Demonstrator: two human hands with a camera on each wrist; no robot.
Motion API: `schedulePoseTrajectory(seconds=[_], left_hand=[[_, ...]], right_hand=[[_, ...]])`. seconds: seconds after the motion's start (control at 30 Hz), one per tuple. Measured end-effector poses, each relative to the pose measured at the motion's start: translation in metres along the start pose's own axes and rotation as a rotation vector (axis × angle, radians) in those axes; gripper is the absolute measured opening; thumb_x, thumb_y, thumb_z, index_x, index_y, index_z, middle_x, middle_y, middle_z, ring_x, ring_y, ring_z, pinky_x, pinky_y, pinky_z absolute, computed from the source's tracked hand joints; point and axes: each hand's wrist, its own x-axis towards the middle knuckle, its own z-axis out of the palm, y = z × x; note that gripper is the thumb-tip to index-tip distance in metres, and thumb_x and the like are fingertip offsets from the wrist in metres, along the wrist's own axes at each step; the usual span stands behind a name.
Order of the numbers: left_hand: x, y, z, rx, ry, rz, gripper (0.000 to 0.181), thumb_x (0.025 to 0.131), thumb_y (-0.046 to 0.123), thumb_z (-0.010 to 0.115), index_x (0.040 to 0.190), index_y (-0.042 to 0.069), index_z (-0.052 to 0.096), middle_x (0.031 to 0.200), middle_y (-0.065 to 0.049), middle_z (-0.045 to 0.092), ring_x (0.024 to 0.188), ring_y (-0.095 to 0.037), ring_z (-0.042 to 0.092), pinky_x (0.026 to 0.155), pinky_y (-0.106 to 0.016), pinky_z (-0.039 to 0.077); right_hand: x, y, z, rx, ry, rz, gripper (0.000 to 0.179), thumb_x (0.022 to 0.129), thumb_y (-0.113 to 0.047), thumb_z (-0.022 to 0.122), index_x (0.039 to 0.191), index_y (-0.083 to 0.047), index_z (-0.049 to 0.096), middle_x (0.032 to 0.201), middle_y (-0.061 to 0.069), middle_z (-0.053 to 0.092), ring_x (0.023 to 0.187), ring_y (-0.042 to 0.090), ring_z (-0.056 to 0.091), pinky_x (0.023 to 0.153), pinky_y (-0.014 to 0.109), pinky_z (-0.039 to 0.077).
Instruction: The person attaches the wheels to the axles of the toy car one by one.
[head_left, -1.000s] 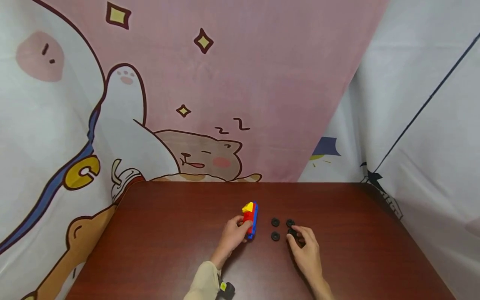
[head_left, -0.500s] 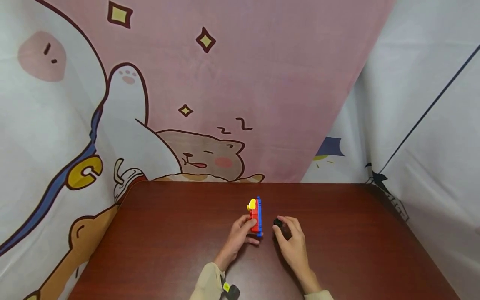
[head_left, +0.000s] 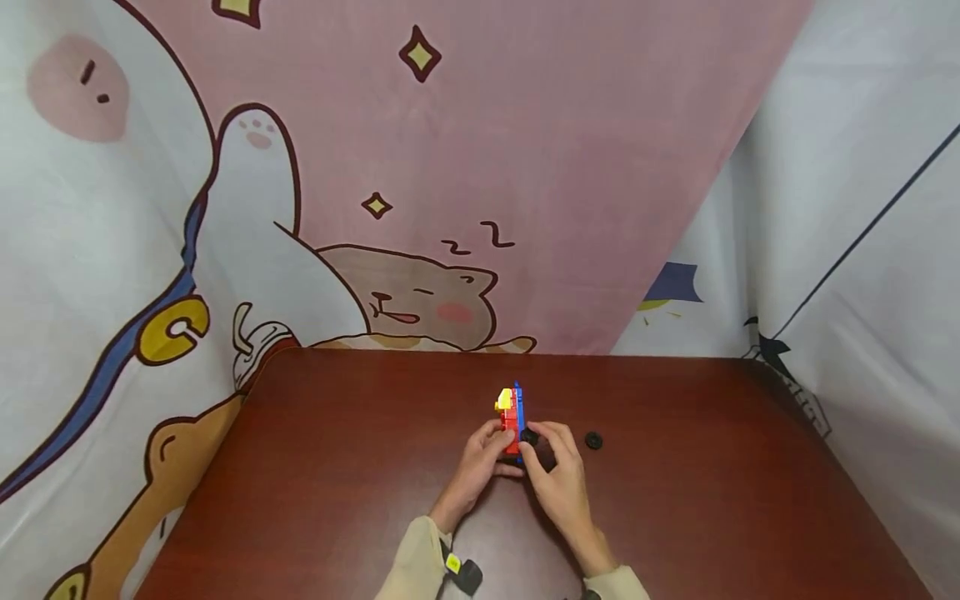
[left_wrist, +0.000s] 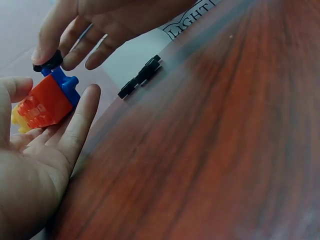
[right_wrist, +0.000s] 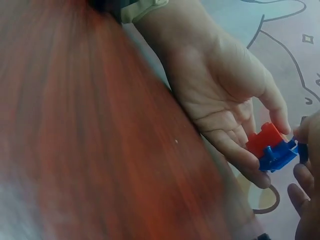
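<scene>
A small toy vehicle of red, yellow and blue building blocks (head_left: 508,410) is gripped in my left hand (head_left: 472,467), above the table. Its blue base faces right, toward my right hand (head_left: 561,483). Between thumb and fingers, the right hand pinches a black toy wheel (left_wrist: 50,61) and holds it against a peg on the blue base. Whether the wheel is fully seated I cannot tell. In the right wrist view, the red and blue blocks (right_wrist: 272,147) lie between the left thumb and fingers.
A loose black wheel (head_left: 593,440) lies on the brown table (head_left: 690,483) right of the hands. More black wheels (left_wrist: 145,72) show in the left wrist view. A printed curtain (head_left: 570,167) hangs behind the table.
The right hand has moved left from the loose wheels, carrying one black wheel to the vehicle's blue side. The left hand has turned the vehicle slightly and still holds it.
</scene>
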Motion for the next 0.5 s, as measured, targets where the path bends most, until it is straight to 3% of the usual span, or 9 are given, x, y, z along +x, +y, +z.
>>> schedulePoseTrajectory(seconds=[0.23, 0.5], left_hand=[[-0.0006, 0.0015, 0.0004, -0.001, -0.001, -0.002, 0.036, 0.102, 0.018, 0.054, 0.128, -0.006, 0.045, 0.1, 0.004, 0.068, 0.079, -0.009, 0.07, 0.066, -0.033, 0.061], [-0.003, 0.0032, -0.0017, 0.027, -0.053, -0.019, 0.049, 0.097, 0.013, 0.055, 0.138, -0.003, 0.035, 0.111, 0.001, 0.061, 0.079, -0.009, 0.066, 0.062, -0.029, 0.058]], right_hand=[[-0.0005, -0.0005, -0.002, -0.016, -0.08, -0.03, 0.034, 0.085, -0.004, 0.077, 0.117, -0.005, 0.068, 0.112, 0.004, 0.06, 0.084, 0.026, 0.057, 0.067, 0.031, 0.048], [-0.0007, -0.0004, -0.0023, -0.033, -0.101, -0.046, 0.035, 0.082, -0.006, 0.08, 0.115, -0.008, 0.069, 0.112, 0.002, 0.061, 0.096, 0.021, 0.059, 0.078, 0.039, 0.051]])
